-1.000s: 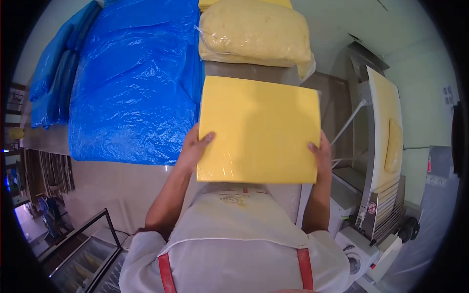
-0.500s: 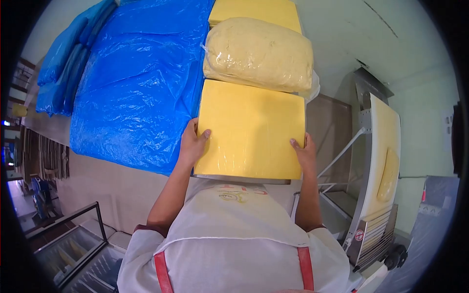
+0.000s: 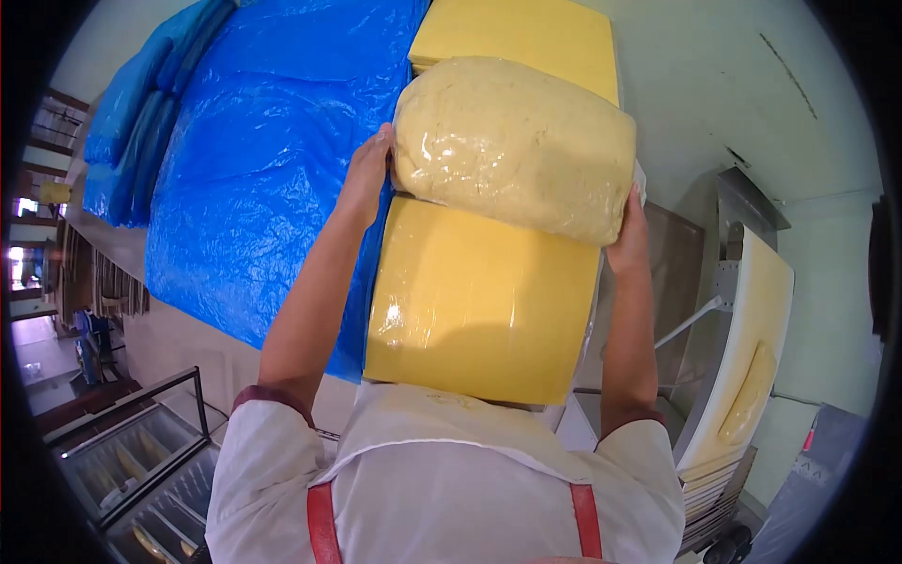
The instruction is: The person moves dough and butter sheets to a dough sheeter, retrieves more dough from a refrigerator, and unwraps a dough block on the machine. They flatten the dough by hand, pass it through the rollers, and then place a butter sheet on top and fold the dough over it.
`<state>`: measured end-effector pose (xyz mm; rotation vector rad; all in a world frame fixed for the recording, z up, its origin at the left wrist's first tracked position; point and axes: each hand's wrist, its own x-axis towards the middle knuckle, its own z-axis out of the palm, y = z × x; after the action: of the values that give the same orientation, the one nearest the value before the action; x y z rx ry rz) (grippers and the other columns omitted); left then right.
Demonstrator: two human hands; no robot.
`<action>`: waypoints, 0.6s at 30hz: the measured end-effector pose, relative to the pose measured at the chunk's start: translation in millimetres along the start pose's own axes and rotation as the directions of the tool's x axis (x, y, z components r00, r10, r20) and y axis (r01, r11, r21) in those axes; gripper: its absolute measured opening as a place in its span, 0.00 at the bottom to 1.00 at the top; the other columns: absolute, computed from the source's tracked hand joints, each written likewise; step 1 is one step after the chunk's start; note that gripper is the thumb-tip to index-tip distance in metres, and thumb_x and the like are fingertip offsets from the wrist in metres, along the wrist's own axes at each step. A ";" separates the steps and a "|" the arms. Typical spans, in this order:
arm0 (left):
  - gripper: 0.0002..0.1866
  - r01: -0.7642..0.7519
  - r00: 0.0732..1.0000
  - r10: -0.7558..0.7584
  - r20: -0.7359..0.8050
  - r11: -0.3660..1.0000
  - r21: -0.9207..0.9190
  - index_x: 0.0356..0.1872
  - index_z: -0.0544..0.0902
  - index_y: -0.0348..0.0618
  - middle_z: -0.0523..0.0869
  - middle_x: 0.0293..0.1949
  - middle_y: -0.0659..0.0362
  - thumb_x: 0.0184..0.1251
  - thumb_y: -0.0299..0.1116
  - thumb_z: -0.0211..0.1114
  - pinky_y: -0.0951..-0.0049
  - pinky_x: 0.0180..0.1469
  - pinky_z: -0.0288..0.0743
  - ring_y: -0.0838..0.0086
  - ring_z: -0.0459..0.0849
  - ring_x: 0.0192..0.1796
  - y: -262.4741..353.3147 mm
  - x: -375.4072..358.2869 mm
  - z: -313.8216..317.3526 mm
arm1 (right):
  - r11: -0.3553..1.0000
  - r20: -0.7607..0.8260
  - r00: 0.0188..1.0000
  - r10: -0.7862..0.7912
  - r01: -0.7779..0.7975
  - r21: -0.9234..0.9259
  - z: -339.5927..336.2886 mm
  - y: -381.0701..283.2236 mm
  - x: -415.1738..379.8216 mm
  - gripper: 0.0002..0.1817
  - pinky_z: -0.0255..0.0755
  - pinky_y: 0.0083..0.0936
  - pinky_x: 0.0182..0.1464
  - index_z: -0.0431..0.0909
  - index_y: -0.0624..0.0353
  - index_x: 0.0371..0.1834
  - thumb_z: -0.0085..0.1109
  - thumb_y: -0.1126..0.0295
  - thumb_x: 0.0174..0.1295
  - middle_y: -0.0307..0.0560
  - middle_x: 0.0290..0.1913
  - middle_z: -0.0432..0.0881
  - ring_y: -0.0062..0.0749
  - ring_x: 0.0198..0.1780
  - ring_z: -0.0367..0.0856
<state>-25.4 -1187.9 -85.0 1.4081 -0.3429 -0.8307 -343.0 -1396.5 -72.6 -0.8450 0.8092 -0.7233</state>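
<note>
A large wrapped block of pale dough (image 3: 515, 146) lies across stacked yellow sheets. My left hand (image 3: 368, 169) is against its left end, and my right hand (image 3: 631, 233) is at its lower right end, so the block is held between them. Nearer to me, a glossy yellow sheet (image 3: 479, 301) lies below the block. Another yellow stack (image 3: 517, 33) shows beyond it. Blue plastic sheeting (image 3: 272, 169) spreads to the left, passing beneath my left forearm. Parts of the fingers of both hands are hidden at the block's sides.
Folded blue bundles (image 3: 132, 122) sit at the far left. On the right stands a tilted white board (image 3: 738, 348) with a yellow piece on it, above a stack of slats. A glass-topped case (image 3: 132, 461) is at the lower left, and a wall runs along the right.
Both hands have moved forward from the sides of the near yellow sheet to the ends of the dough block and taken hold of it. The view has shifted slightly.
</note>
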 end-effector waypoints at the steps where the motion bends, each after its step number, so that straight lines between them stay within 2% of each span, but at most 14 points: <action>1: 0.29 0.037 0.999 -0.036 0.023 0.999 -0.021 0.64 0.71 0.34 0.76 0.62 0.53 0.76 0.50 0.49 0.70 0.66 0.63 0.70 0.73 0.64 5.4 6.2 8.8 | 0.995 0.003 1.000 0.028 -0.028 0.091 6.7 -2.2 5.7 0.29 0.67 0.33 0.64 0.64 0.59 0.69 0.41 0.49 0.74 0.44 0.63 0.74 0.33 0.64 0.71; 5: 0.33 0.154 0.987 -0.145 0.076 0.979 -0.136 0.66 0.69 0.35 0.74 0.64 0.51 0.74 0.55 0.49 0.70 0.67 0.63 0.69 0.71 0.66 18.1 30.5 22.6 | 0.985 0.064 0.996 0.062 -0.072 0.158 8.4 -4.4 22.2 0.31 0.68 0.32 0.63 0.63 0.58 0.69 0.39 0.46 0.73 0.45 0.65 0.72 0.34 0.64 0.71; 10: 0.39 0.243 0.961 -0.234 0.145 0.969 -0.049 0.68 0.67 0.41 0.72 0.66 0.50 0.70 0.64 0.48 0.67 0.68 0.63 0.67 0.71 0.66 31.5 51.0 15.1 | 0.969 0.162 0.981 0.109 -0.141 0.203 -0.1 -5.6 33.6 0.32 0.70 0.35 0.63 0.62 0.57 0.70 0.39 0.45 0.73 0.46 0.66 0.70 0.36 0.63 0.73; 11: 0.40 0.245 0.958 -0.234 0.167 0.968 -0.048 0.69 0.67 0.42 0.71 0.66 0.49 0.69 0.65 0.48 0.67 0.68 0.64 0.66 0.72 0.65 29.4 54.3 13.3 | 0.974 0.124 0.988 0.091 -0.114 0.197 0.6 -3.8 33.7 0.31 0.70 0.35 0.62 0.64 0.56 0.69 0.37 0.45 0.73 0.46 0.65 0.71 0.37 0.62 0.73; 13: 0.36 0.254 0.955 -0.229 0.187 0.960 -0.120 0.68 0.68 0.45 0.74 0.64 0.52 0.71 0.63 0.47 0.65 0.63 0.70 0.67 0.75 0.63 23.7 60.3 13.7 | 0.980 0.050 0.998 0.043 -0.052 0.191 6.7 0.5 34.8 0.30 0.70 0.37 0.62 0.67 0.54 0.67 0.33 0.45 0.74 0.46 0.63 0.74 0.38 0.61 0.74; 14: 0.34 0.263 0.952 -0.231 0.199 0.953 -0.151 0.67 0.69 0.46 0.76 0.62 0.53 0.72 0.62 0.47 0.64 0.61 0.73 0.68 0.76 0.61 19.9 60.4 15.4 | 0.975 0.048 0.997 0.060 -0.069 0.213 8.9 1.3 36.6 0.30 0.70 0.37 0.62 0.67 0.54 0.67 0.33 0.45 0.74 0.46 0.63 0.74 0.38 0.61 0.74; 17: 0.38 0.322 0.938 -0.281 0.202 0.923 -0.209 0.68 0.66 0.40 0.76 0.61 0.50 0.70 0.62 0.51 0.66 0.60 0.74 0.67 0.77 0.60 39.6 49.1 33.6 | 0.965 0.040 0.996 0.084 -0.091 0.247 9.6 2.1 33.6 0.30 0.70 0.37 0.61 0.66 0.55 0.67 0.34 0.45 0.74 0.46 0.62 0.74 0.38 0.60 0.74; 18: 0.37 0.272 0.952 -0.236 0.194 0.944 -0.186 0.67 0.67 0.39 0.77 0.59 0.50 0.70 0.60 0.52 0.67 0.57 0.76 0.67 0.78 0.58 47.9 45.8 39.3 | 0.969 0.044 0.997 0.062 -0.071 0.236 9.7 0.2 35.3 0.30 0.70 0.35 0.61 0.66 0.56 0.67 0.35 0.45 0.74 0.46 0.62 0.74 0.36 0.60 0.75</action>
<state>-5.8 -1250.4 -44.5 1.2003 -0.1957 -1.1705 -317.3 -1421.4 -79.9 -0.6112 0.6991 -0.7268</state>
